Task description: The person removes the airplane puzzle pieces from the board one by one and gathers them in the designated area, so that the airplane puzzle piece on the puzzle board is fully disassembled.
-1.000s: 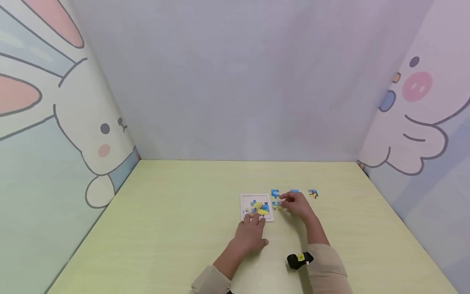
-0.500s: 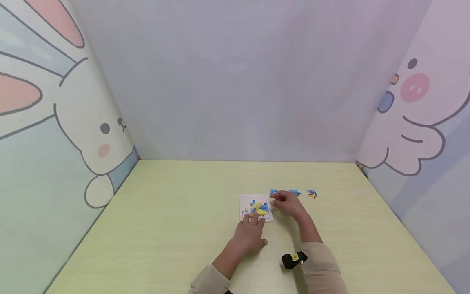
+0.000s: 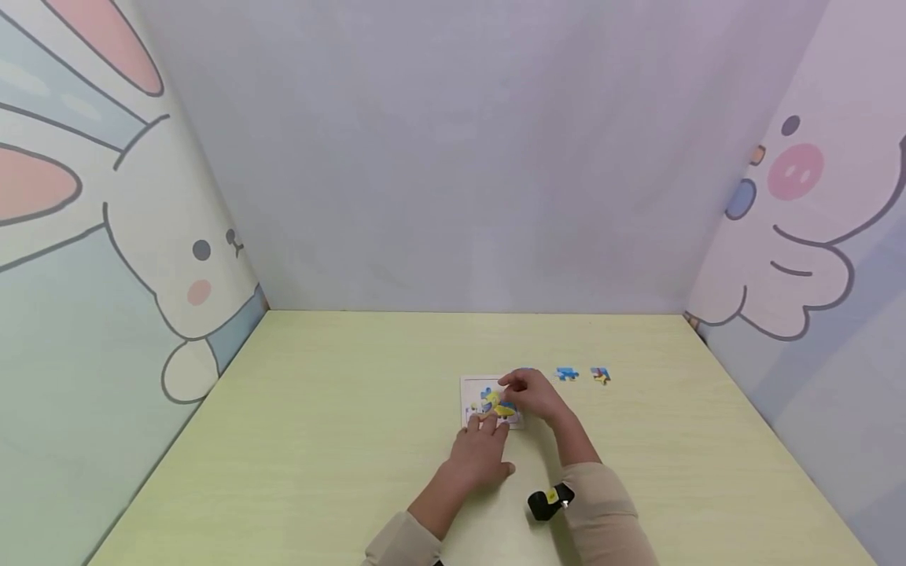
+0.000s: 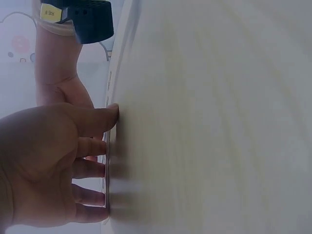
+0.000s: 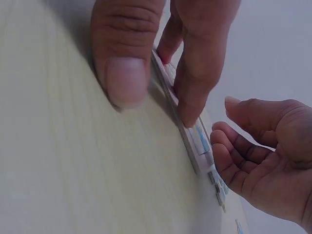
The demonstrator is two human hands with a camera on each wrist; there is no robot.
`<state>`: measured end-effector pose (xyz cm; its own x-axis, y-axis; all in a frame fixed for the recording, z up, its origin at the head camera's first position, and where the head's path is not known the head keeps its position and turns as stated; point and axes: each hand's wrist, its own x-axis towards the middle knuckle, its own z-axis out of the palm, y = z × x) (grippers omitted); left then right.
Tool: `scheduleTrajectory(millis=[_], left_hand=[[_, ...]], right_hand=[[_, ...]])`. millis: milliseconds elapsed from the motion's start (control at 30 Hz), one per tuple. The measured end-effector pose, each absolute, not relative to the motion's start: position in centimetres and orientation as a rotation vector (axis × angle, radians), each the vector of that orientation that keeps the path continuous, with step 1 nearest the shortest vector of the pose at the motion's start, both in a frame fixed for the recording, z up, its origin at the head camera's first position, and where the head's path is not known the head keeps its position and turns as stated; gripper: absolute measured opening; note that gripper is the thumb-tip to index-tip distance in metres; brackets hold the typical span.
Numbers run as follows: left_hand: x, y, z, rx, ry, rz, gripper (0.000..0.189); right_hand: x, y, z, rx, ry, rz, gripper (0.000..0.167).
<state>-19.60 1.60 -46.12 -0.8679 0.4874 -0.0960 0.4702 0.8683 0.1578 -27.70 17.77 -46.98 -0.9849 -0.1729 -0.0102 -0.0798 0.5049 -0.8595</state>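
Observation:
A white-framed jigsaw tray (image 3: 464, 387) lies on the pale table, with several yellow and blue puzzle pieces (image 3: 488, 396) inside. My left hand (image 3: 477, 456) rests its straight fingertips on the tray's near edge. In the left wrist view that hand (image 4: 44, 161) has its thumb touching the table, apart from the fingers. Over the tray's right side hovers my right hand (image 3: 538, 397), fingers loosely bent. Seen from the right wrist, this hand (image 5: 273, 156) shows a gap between thumb and fingers with no piece visible. It hides part of the tray in the head view.
Right of the tray lie loose puzzle pieces, a blue one (image 3: 567, 374) and a blue and yellow one (image 3: 601, 376); another pokes out behind my right hand. A grey backdrop (image 3: 474, 157) and cartoon-printed side panels (image 3: 205, 181) enclose the table (image 3: 318, 440).
My right hand has moved left, from beside the loose pieces to above the tray's right side. The left hand stays on the tray's near edge.

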Motion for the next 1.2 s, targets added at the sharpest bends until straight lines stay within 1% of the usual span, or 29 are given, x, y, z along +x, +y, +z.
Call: scheduleTrajectory(millis=[300,667,867,1067,1200], left_hand=[[-19.5,1.7,-46.2,0.771,2.927,0.170,0.064],[-19.4,1.7,-45.7,0.773,2.950,0.134,0.066],[-19.6,1.7,-46.0,0.776,2.950,0.120,0.065],[-19.6,1.7,-46.1,0.777,2.945,0.132,0.064],[-19.6,1.7,-46.3,0.779,2.939,0.129,0.064]], right_hand=[[-28.2,16.9,-47.6,-0.207,2.691,-1.375,0.018],[-28.4,15.5,-46.9,-0.216,2.760,-1.185,0.023],[-28.2,15.3,-46.8,-0.187,2.754,-1.170,0.022],[-28.2,15.5,-47.0,-0.207,2.765,-1.172,0.025],[-28.1,15.8,-47.2,-0.212,2.742,-1.243,0.026]])
